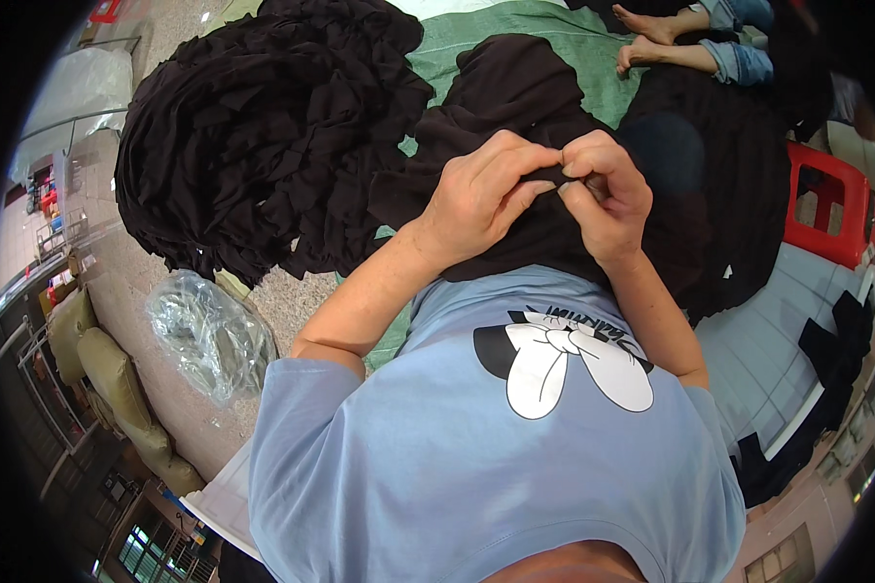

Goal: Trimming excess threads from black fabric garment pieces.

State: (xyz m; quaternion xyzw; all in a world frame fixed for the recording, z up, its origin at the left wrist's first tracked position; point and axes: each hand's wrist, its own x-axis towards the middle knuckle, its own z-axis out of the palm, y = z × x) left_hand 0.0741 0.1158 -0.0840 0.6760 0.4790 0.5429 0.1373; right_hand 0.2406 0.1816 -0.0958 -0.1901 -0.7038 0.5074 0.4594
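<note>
Across the chest of the light-blue shirt (437, 476): a black-and-white print (538, 379) with dark lettering above it, bent by folds and the lens. Left hand (472, 199) and right hand (608, 199) meet just forward of the shirt, fingers curled, thumb and forefinger of each closed in a pinch on the black cloth (520, 97). Gripped part lies between the fingertips; remainder spreads beneath both hands and forward onto a green sheet (437, 63). Dark heap (272, 136) to the left; red stool (826, 204) at far right.
</note>
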